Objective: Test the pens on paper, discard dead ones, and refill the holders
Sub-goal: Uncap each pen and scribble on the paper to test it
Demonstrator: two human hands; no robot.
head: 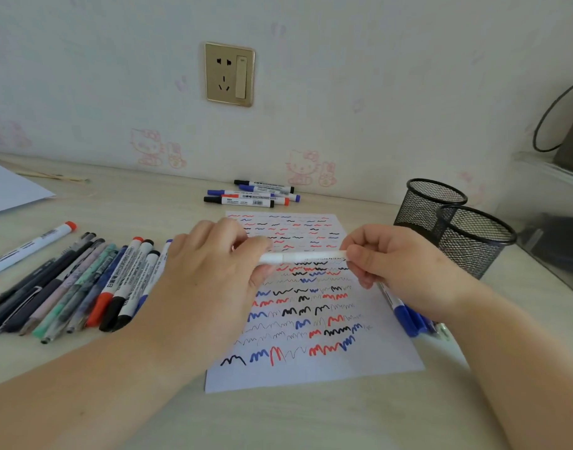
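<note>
Nearest the camera, the paper (311, 371) lies on the desk (278, 423), filled nearly top to bottom with red, blue and black squiggles, so the testing looks well advanced. Just above it both hands hold one white pen (303, 256) level over the sheet: the left hand (210, 271) pinches one end with curled fingers, and the right hand (398, 258) grips the other end; whether they are pulling a cap off or pushing it on cannot be told. Under the right wrist, blue markers (408, 316) lie at the sheet's right edge. To the left, a row of pens and markers (74, 284) lies side by side on the desk, with one red-capped marker (28, 248) apart from them further left. Further back on the right stand two black mesh holders (453, 222), touching each other; no pens show in them, so the refilling seems wholly undone. Beyond the paper's far edge, near the wall, a small pile of markers (252, 193) rests. Which group is tested, untested or dead cannot be judged from the view, and no bin shows.
</note>
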